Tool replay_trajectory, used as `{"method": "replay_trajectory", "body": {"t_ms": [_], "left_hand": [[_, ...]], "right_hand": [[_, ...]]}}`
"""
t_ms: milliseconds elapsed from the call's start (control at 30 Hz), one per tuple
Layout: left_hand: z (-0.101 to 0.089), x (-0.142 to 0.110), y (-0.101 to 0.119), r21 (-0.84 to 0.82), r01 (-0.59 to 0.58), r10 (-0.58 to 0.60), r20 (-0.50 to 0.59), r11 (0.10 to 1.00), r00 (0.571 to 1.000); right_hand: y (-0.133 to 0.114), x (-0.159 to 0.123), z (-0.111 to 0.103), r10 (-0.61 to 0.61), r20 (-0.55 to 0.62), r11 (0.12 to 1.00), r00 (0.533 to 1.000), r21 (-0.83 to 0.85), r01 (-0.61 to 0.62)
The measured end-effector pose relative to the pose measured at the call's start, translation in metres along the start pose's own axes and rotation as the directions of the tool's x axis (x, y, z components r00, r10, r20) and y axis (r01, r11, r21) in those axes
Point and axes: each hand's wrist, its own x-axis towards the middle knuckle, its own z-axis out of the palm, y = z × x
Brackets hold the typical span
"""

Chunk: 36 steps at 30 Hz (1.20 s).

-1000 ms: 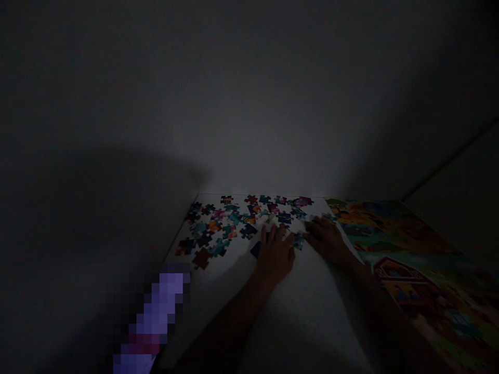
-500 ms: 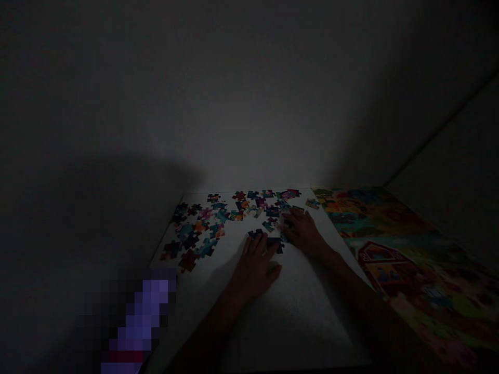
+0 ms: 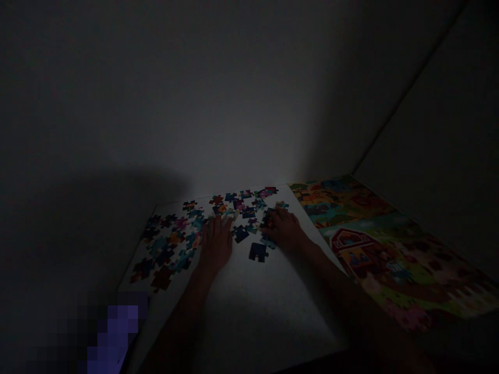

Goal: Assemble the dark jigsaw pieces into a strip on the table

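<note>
My left hand (image 3: 216, 243) lies palm down with its fingers stretched out, their tips over jigsaw pieces (image 3: 230, 213) near the middle of the white table. My right hand (image 3: 286, 228) is to the right, fingers apart and slightly bent, its tips on dark jigsaw pieces (image 3: 268, 219) that it partly hides. Between the hands lie a dark blue piece (image 3: 240, 234) and a teal piece (image 3: 252, 225). Another dark blue piece (image 3: 258, 252) sits nearer to me, apart from the others. The dim light hides fine detail under the fingertips.
Many loose jigsaw pieces (image 3: 167, 244) spread over the left side of the white table (image 3: 241, 306). Colourful farm pictures (image 3: 358, 254) cover its right side. A wall (image 3: 218, 114) rises behind the table. A blurred purple shape (image 3: 120, 327) is at the lower left.
My left hand has moved left and away from the dark blue pieces, which now show. My right hand stays by the pieces on the right. The view has turned slightly right.
</note>
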Motion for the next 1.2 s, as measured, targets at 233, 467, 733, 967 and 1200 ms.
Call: {"method": "replay_trajectory", "body": {"t_ms": [233,467,733,967,1200], "left_hand": [[-0.006,0.053,0.040,-0.105,0.167,-0.162,0.055,0.980,0.985],[-0.003,0.067,0.062,-0.263,-0.011,0.040,0.103,0.965,0.994],[-0.014,0.066,0.068,-0.446,-0.279,0.365,0.117,0.850,0.924],[-0.008,-0.014,0.040,-0.356,-0.229,0.210,-0.093,0.906,0.973],[-0.006,-0.068,0.025,-0.186,-0.268,0.266,-0.036,0.945,0.963]], "right_hand": [[-0.045,-0.044,-0.020,-0.001,0.174,0.991,0.985,-0.132,0.024],[-0.076,-0.064,0.014,-0.226,0.116,0.974,0.967,0.008,0.226],[-0.075,-0.045,0.025,-0.623,-0.009,0.769,0.782,0.177,0.615],[-0.008,-0.003,-0.002,-0.346,-0.055,0.937,0.937,0.023,0.348],[0.045,0.004,-0.005,-0.142,-0.017,0.989,0.990,-0.051,0.141]]}}
